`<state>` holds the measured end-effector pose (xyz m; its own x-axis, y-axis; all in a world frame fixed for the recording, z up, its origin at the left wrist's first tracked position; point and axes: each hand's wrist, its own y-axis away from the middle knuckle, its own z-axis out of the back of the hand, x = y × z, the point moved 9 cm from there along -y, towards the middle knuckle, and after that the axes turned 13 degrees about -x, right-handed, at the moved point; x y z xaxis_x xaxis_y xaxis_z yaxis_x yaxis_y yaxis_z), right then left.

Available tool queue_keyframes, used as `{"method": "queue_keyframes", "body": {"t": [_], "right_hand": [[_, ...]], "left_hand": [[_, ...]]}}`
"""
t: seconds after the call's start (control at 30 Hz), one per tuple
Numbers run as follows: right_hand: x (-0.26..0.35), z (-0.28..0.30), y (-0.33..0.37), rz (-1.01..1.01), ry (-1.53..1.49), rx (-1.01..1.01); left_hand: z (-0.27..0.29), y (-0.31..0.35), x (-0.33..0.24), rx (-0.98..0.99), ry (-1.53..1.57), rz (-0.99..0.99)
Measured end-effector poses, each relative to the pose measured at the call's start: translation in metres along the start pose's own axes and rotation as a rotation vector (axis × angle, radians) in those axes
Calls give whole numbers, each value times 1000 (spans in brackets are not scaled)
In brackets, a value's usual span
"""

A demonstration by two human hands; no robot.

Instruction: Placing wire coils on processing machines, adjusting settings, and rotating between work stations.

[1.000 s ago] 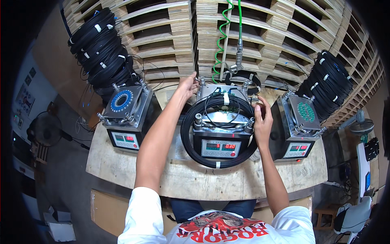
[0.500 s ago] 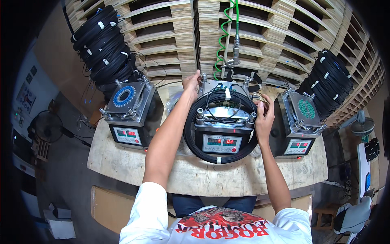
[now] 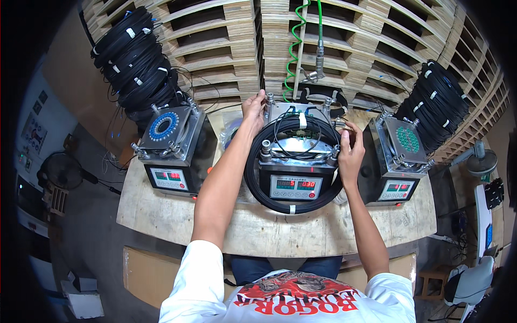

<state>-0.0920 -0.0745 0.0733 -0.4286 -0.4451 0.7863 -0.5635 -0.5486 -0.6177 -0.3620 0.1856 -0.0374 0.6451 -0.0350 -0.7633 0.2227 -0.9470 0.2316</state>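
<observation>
A black cable coil (image 3: 292, 209) with white ties hangs around the front of the middle polishing-type machine (image 3: 266, 185), which has a lit display. Thin cable ends run from the coil up to the machine's metal top plate (image 3: 281, 111). At the plate's back left corner post, my left hand (image 3: 253, 110) rests with its fingers stretched upward, seemingly touching the side. On the other side my right hand (image 3: 351, 151) has thumb and fingers apart and curved, beside the coil and the back right corner. Its fingertips are near a small metal part there; contact cannot be made out.
Similar machines stand at left (image 3: 168, 156) and right (image 3: 401, 156), one with a ring of blue ends, one with green. Behind them are tall stacks of black coils (image 3: 137, 64). A green air hose (image 3: 321, 32) with a metal nozzle hangs before wooden pallets (image 3: 210, 32).
Both hands stay at the middle machine; my right fingers have shifted slightly. The red figures on its display differ. The hanging hose nozzle has swung a little to the right.
</observation>
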Motion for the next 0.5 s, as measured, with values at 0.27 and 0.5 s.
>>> {"method": "queue_keyframes", "body": {"t": [0.27, 0.5], "right_hand": [[-4, 3, -1, 2, 9, -18], [-5, 7, -1, 43, 47, -50]], "left_hand": [[13, 17, -23, -58, -479, -75], [60, 165, -99, -114, -451, -860]]}}
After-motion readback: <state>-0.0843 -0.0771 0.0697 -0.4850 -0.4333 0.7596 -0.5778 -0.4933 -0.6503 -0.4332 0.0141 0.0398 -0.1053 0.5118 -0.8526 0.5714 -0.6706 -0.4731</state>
